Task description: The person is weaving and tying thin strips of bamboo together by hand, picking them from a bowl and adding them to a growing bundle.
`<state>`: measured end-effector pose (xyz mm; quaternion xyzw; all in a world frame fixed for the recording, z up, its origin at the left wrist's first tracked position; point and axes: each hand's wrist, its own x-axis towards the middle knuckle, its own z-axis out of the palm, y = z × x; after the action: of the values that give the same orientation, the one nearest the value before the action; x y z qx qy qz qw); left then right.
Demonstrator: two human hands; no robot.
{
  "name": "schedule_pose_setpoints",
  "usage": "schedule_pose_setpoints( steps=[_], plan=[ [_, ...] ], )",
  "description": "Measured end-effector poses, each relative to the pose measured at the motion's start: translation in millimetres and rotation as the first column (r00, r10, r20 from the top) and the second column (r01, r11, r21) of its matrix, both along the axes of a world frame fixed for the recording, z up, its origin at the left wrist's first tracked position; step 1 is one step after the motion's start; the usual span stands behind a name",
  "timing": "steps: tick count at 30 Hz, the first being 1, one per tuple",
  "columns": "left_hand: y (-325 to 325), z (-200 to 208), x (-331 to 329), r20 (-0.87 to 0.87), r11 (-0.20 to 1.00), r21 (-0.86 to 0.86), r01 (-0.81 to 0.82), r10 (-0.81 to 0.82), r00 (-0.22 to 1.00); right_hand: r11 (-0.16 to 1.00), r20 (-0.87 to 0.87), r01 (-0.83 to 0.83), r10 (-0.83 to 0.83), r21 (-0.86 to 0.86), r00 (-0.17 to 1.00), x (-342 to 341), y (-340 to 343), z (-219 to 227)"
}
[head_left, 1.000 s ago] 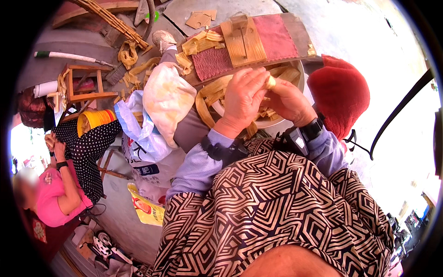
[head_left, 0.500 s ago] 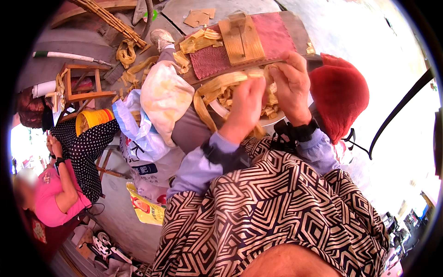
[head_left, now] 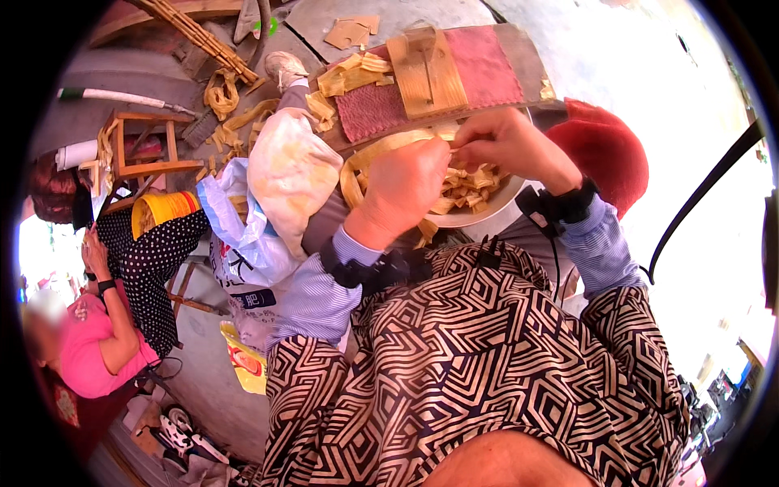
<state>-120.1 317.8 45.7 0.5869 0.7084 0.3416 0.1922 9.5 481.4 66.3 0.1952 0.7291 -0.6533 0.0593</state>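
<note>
Two pinches on one strip (head_left: 453,150), by left hand (head_left: 403,185) and right hand (head_left: 519,146), over the bowl (head_left: 477,218). Looks light, papery, pliable; could tear, so best gripped flat near each end.

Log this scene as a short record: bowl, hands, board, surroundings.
White bowl: holds yellowish strip pieces
Left hand: fingers curled, above the bowl's left side
Right hand: fingers bent, fingertips close to the left hand's; anything pinched is too small to tell
Board: beyond the bowl, bearing a red cloth and wooden block
Left side: a co-worker in a pink top and spotted trousers
</note>
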Motion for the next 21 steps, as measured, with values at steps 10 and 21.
schedule_pose_setpoints(
  steps=[10,21],
  plan=[
    [31.6,-15.9,-64.1,0.606,0.986,-0.142,-0.081,0.152,0.781,0.912,-0.125,0.385,-0.369,0.143,0.921,-24.7,20.8,-6.3],
    [55.6,-63.0,-79.5,0.081,0.931,-0.071,-0.357,0.362,0.929,0.634,-0.294,0.342,-0.185,0.693,0.938,-34.9,23.4,-45.9]
  ],
)
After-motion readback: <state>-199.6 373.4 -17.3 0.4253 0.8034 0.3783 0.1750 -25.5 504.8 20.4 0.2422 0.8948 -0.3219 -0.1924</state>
